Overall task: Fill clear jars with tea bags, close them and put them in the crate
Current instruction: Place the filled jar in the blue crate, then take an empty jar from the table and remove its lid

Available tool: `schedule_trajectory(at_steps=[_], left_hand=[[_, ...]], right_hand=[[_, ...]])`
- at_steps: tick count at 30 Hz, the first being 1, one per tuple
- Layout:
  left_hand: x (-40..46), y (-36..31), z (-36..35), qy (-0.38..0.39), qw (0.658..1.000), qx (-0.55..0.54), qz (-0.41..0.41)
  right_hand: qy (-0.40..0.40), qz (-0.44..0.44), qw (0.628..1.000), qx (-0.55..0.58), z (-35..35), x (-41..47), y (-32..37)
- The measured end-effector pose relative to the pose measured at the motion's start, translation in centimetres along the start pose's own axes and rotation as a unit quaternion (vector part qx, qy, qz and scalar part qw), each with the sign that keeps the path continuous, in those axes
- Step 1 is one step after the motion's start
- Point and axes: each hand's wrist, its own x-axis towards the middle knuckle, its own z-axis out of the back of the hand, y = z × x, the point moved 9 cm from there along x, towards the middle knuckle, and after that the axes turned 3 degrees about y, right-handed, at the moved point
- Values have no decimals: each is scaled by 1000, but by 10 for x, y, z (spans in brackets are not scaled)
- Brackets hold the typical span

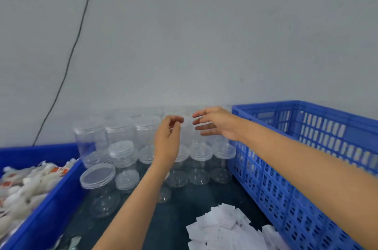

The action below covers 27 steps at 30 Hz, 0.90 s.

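Note:
Several clear lidded jars (122, 153) stand stacked against the wall on the dark table. Both my hands reach toward a jar in the upper row (187, 127). My left hand (167, 139) has its fingers curled near that jar's left side. My right hand (212, 123) is spread, fingers pointing left, by its right side. Neither hand plainly grips the jar; blur hides any contact. A blue perforated crate (306, 159) stands on the right. White tea bags (26, 184) with orange tags fill a blue bin (51, 208) on the left.
A heap of small white paper packets (225, 229) lies on the table near the front, beside the crate. A loose jar with a wide lid (97, 176) sits at the front left of the stack. A black cable (71, 51) runs down the grey wall.

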Motion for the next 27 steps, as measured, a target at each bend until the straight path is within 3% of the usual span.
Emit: schedule_trajectory(at_steps=[3, 7, 13, 16, 20, 27], left_hand=[[-18, 18, 44, -62, 998, 18, 24], [-22, 31, 77, -78, 994, 54, 47], [-14, 57, 51, 60, 988, 89, 111], [-18, 74, 26, 107, 981, 61, 150], [-25, 97, 7, 111, 973, 47, 199], [-31, 101, -4, 92, 979, 40, 179]], right_hand=[[19, -15, 999, 27, -48, -4, -19], [-10, -32, 998, 46, -86, 3, -40], [-189, -51, 980, 37, -80, 21, -60], [-210, -66, 975, 30, -79, 28, -71], [-218, -74, 972, 37, -76, 34, -85], [-224, -55, 971, 57, -78, 43, -100]])
